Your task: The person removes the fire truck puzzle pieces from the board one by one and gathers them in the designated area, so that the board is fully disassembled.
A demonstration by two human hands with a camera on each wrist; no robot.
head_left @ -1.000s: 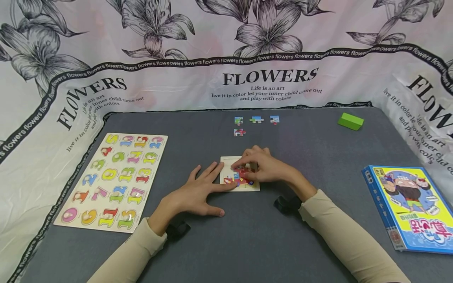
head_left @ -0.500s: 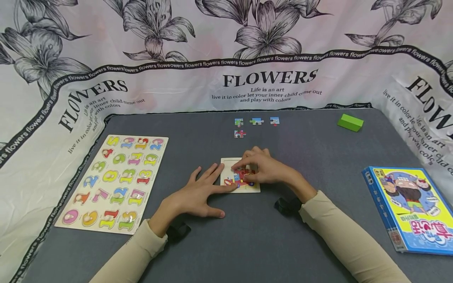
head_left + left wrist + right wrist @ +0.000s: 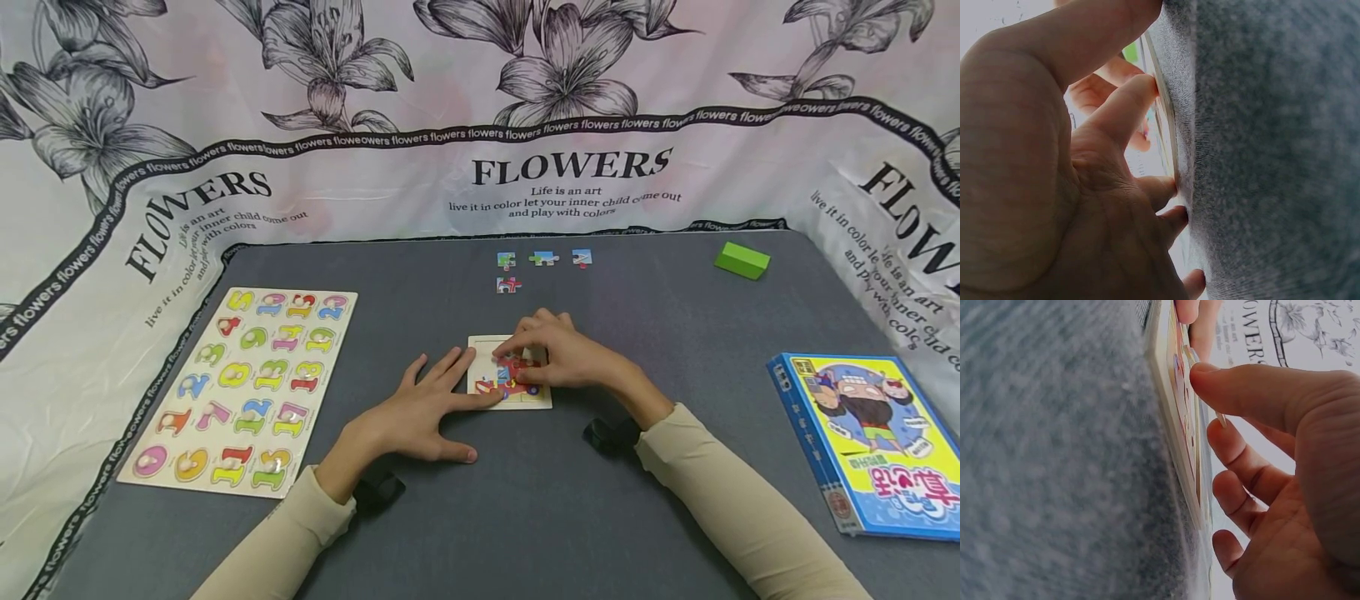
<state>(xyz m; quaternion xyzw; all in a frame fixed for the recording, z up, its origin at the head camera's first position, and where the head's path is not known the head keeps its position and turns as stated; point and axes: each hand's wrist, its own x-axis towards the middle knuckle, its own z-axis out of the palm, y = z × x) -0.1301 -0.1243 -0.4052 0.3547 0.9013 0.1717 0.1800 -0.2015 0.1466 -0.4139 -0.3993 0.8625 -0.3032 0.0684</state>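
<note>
A small wooden jigsaw board with a red vehicle picture partly filled in lies mid-table. My left hand is spread flat, its fingertips touching the board's left and lower edges. Over the board's upper right, my right hand bends thumb and fingers around a thin puzzle piece, whose edge shows by the fingertips in the right wrist view. The hand covers most of that piece. Beyond the board lie loose puzzle pieces: a green-blue one, a blue one, another blue one and a red one.
A number board with colourful knobbed digits lies at the left. At the right is a blue and yellow box. A green block sits at the back right. Flower-printed white cloth hangs behind the grey tabletop.
Both hands stay at the jigsaw board with almost no movement. The head view has shifted very slightly, and the loose pieces have not been moved.
</note>
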